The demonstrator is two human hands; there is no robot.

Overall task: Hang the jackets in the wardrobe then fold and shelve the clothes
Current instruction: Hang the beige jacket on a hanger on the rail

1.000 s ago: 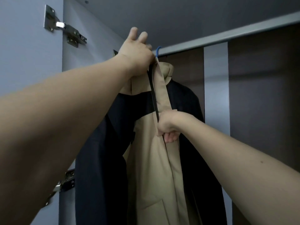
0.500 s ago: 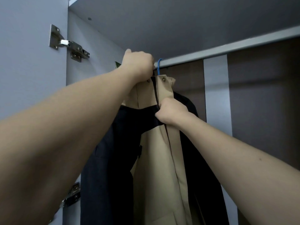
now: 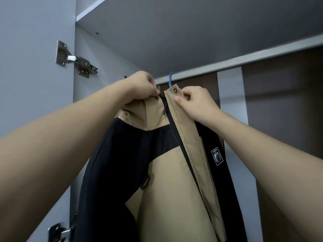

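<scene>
Head view is looking up into the wardrobe, where a grey panel is spanning the top and a pale rail is running across beneath it. Hanging below the rail, the tan and black jacket is filling the middle of the picture, its front zipped almost to the collar, a black zip line running down at a slant and a small square patch showing on its black side panel. Both bare arms are reaching up to the collar. The left hand is pinching the collar edge beside a snap, fingers curled over the fabric. The right hand is gripping the opposite collar flap, thumb pressing on the tan cloth just below the other snap. Between the hands a blue hanger hook is rising toward the rail. On the open door at left, a metal hinge is sitting high, another low.
</scene>
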